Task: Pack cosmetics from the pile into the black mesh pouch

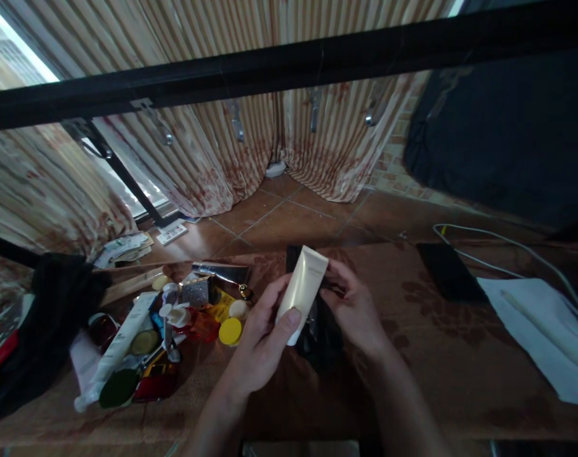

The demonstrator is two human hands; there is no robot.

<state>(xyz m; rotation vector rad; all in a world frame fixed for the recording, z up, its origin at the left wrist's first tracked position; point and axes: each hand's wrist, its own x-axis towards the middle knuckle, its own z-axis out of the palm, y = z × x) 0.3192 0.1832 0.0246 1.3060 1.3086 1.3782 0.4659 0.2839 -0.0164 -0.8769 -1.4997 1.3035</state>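
A pale gold squeeze tube [304, 289] is held in my left hand [262, 339], its flat end up and tilted to the right, my thumb across its lower part. My right hand [358, 311] is just right of the tube, its fingers curled beside the upper edge. What lies between those fingers is dark and hard to make out. Behind and below the tube, a black bag-like item [320, 339] rests on the brown cloth, partly covered by the tube and my hands.
Left of my hands lie several cosmetics, among them a yellow-lidded jar [230, 331], a long white tube [127, 336] and a dark glittery box [197, 292]. Black fabric [36, 330] sits far left. A black phone-like slab [450, 271], white paper [531, 330] and cable lie right. A dark bar [269, 70] crosses ahead.
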